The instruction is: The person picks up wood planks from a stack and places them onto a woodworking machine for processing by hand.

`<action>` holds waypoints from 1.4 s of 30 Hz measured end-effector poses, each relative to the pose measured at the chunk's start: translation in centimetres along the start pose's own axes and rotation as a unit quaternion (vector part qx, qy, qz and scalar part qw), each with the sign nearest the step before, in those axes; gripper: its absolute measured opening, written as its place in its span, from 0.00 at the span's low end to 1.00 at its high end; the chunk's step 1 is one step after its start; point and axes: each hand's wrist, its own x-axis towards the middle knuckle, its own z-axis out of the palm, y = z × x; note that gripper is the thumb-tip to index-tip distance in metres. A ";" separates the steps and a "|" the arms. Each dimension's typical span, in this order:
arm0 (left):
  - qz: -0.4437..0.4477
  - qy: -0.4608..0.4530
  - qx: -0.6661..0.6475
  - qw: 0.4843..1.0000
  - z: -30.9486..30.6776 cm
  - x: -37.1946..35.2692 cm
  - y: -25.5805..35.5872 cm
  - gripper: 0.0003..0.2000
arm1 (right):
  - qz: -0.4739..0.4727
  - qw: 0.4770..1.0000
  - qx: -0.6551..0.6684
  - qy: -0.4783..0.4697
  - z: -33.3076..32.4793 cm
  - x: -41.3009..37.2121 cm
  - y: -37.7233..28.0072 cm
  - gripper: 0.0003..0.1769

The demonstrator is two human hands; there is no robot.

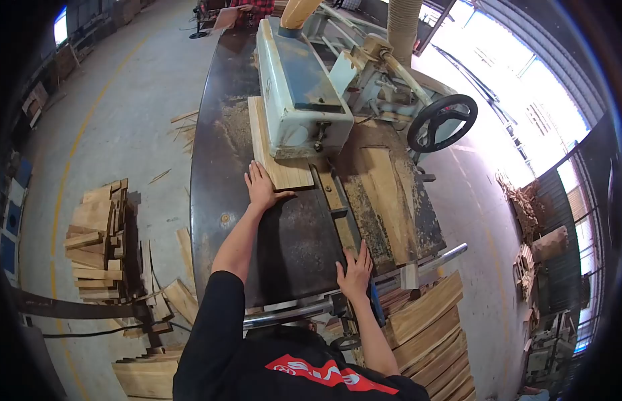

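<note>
A light wooden board (289, 175) lies on the dark machine table (220, 207), its far part running beside and under the pale machine housing (304, 100). My left hand (261, 188) is against the board's near left corner, fingers spread, the thumb pointing right along its near end. My right hand (355, 273) rests with fingers apart on the near end of the metal guide rail (339, 212), holding nothing. Sawdust and dark stains cover the table right of the rail, around a lighter worn strip (384, 194).
A black handwheel (442, 123) juts out at the right. Stacked boards (97, 240) stand on the floor at left, and more planks (431, 327) lie below the table's near right edge. Across the table's far end, a person in a red checked shirt (257, 7) holds a board.
</note>
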 end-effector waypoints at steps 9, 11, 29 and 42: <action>0.025 0.008 0.007 1.000 0.0 4.9 -1.5 0.83 | 0.030 1.000 0.007 0.002 -1.0 0.4 -1.0 0.24; 0.029 -0.004 0.005 1.000 -0.5 5.9 -1.7 0.83 | 0.035 0.999 0.023 0.004 -1.2 0.4 -1.0 0.24; 0.127 0.105 -0.037 0.986 0.3 -0.6 -2.0 0.71 | 0.061 0.992 0.105 0.028 -2.2 0.4 -0.7 0.23; 0.124 0.071 0.000 0.990 -0.3 -5.1 0.1 0.54 | 0.061 0.990 0.125 0.034 -1.9 0.4 -0.2 0.22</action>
